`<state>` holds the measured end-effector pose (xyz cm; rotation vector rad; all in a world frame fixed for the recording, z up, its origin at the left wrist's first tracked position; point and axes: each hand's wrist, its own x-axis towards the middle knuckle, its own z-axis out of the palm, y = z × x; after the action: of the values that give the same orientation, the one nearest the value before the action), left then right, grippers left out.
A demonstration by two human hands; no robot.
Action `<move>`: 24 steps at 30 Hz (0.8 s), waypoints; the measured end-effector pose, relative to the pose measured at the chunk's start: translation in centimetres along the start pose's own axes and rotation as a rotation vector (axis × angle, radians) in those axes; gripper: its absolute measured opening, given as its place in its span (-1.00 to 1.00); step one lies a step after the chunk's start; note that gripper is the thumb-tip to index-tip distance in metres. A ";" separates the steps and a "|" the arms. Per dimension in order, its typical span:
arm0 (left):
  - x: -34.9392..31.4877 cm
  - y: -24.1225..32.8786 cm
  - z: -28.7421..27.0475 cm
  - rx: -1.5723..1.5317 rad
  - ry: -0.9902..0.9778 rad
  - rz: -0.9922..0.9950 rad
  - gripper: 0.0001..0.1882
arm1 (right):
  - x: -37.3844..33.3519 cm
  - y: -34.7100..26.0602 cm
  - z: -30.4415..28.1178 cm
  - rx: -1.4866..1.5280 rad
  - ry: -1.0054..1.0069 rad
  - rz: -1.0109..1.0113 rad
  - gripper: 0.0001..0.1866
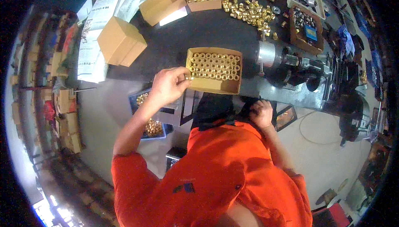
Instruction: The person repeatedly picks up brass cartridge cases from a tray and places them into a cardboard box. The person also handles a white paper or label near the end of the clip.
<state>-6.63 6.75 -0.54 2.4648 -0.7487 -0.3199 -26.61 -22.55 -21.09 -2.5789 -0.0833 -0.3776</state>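
Brass fittings (214, 66) stand in rows across the open cardboard box (214, 85), its near strip apparently left to fill; a loose pile (251, 14) lies farther right, unboxed. The left hand (167, 85) pinches one fitting (188, 77) at the box's left wall; the right hand (262, 112) curls below the table edge, its grip unclear.

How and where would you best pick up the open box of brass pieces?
Probably grip the box by its two short ends, coming from left and right. Its top is open and brass pieces stand in rows inside, so pressing from outside and keeping it level should disturb them least.
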 end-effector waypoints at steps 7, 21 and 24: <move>0.8 -0.6 1.6 0.187 -0.095 -0.129 -0.78 | -0.3 0.1 0.2 0.010 0.042 0.003 -0.85; 1.0 0.3 2.5 0.389 -0.052 -0.215 -0.75 | 0.0 -0.4 -0.5 0.089 0.047 0.025 -0.84; 1.0 0.6 2.4 0.367 -0.045 -0.215 -0.74 | -0.1 -0.2 -0.4 0.074 0.021 0.031 -0.84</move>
<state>-6.93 4.70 -2.28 2.9031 -0.6040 -0.3431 -26.80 -22.57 -20.63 -2.4995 -0.0490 -0.3835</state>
